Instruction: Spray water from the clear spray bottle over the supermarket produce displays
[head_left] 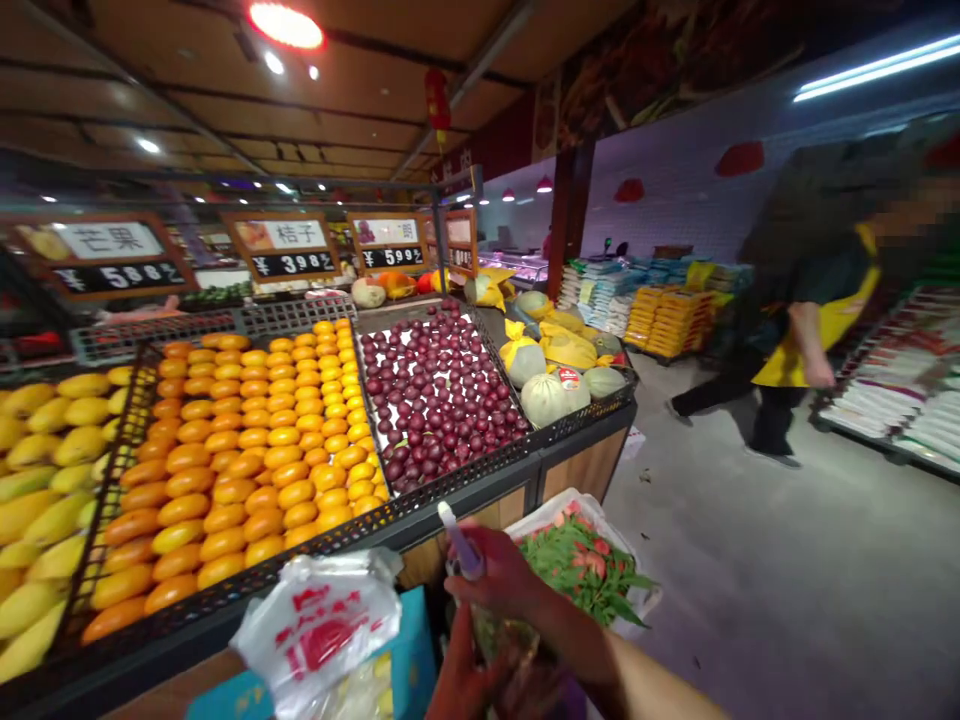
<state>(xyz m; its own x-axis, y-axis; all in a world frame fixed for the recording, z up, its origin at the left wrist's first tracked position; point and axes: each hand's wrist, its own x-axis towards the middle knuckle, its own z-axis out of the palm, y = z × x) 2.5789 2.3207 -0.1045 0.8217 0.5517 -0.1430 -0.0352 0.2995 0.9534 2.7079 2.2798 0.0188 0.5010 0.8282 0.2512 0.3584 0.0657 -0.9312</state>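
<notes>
My right hand point(495, 575) rises at the bottom centre, gripping a slim purple-and-white tube point(463, 542) with its tip pointing up. Below it, my left hand point(465, 680) is partly cut off by the frame's lower edge, beside a crumpled translucent plastic bag point(510, 645). Its grip is hard to make out. A white carrier bag point(577, 555) with green leaves and pink-red peaches lies just beyond my right hand. To the left, a white plastic bag with red print point(319, 625) hangs near the edge of the fruit stand point(465, 485).
The stand holds mangoes point(45, 500), oranges point(240, 470), dark red plums point(435, 390) and netted melons point(547, 400). A person in a yellow apron point(810, 310) walks on the right, beside stacked sacks point(892, 390). Grey floor point(750, 570) extends right.
</notes>
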